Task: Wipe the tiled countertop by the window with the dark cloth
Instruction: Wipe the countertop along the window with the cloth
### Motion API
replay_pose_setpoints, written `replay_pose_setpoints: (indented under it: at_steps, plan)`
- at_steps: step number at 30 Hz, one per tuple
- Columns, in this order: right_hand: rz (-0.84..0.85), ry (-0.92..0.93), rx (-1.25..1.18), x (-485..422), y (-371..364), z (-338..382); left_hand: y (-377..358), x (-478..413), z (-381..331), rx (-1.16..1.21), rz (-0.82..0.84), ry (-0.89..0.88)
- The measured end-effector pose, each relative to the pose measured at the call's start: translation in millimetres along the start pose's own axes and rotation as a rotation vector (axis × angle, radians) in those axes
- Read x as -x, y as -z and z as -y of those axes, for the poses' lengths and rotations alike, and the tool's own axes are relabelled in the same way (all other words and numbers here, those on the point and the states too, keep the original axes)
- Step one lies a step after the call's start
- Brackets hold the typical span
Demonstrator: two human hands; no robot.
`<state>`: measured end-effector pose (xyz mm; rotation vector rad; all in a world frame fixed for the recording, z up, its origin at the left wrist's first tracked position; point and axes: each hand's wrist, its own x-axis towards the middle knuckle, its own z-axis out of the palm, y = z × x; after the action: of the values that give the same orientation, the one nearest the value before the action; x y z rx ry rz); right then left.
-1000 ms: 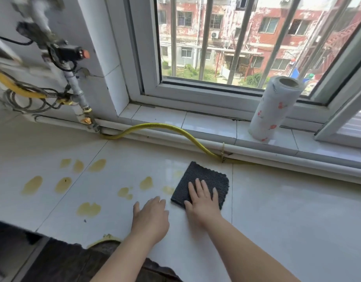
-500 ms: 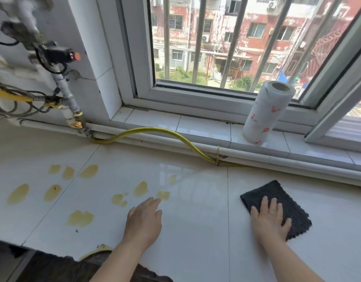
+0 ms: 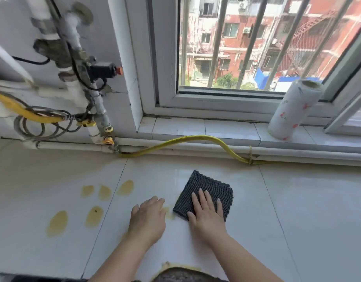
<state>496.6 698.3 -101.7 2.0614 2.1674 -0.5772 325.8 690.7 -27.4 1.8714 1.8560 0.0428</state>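
head | right hand (image 3: pixel 207 215) flat, fingers spread on dark cloth (image 3: pixel 206 192) | left hand (image 3: pixel 148 218) flat, open on countertop (image 3: pixel 297 210)

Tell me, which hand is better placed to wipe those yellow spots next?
The right hand, I'd judge. It already presses flat on the dark cloth, right beside the yellow spots to its left. The left hand lies bare on the countertop, bracing.
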Motion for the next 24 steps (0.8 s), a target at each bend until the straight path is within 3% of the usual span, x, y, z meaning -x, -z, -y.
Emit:
replay_pose_setpoints:
  at_steps: [3,8,12,15,21,24]
  plan:
    - [-0.035,-0.128,-0.03,10.0,3.0,-20.6,6.6,-9.3,7.5,-0.003,0.036,-0.054]
    - [-0.065,-0.558,-0.134,35.7,14.8,-80.8,11.2,-25.5,9.4,0.02,0.068,-0.136]
    - [-0.062,-0.721,-0.182,8.8,29.8,-89.0,14.7,-30.8,29.1,0.044,0.084,-0.077]
    - [-0.051,-0.617,-0.154,-37.1,37.9,-59.9,21.5,-37.3,53.9,0.037,0.056,-0.018]
    - [-0.026,-0.086,-0.043,-97.3,28.5,49.8,25.4,-48.3,66.9,0.046,0.043,0.05]
    - [0.009,0.096,0.003,-90.1,20.9,59.6,25.2,-58.0,55.6,0.047,0.028,0.032]
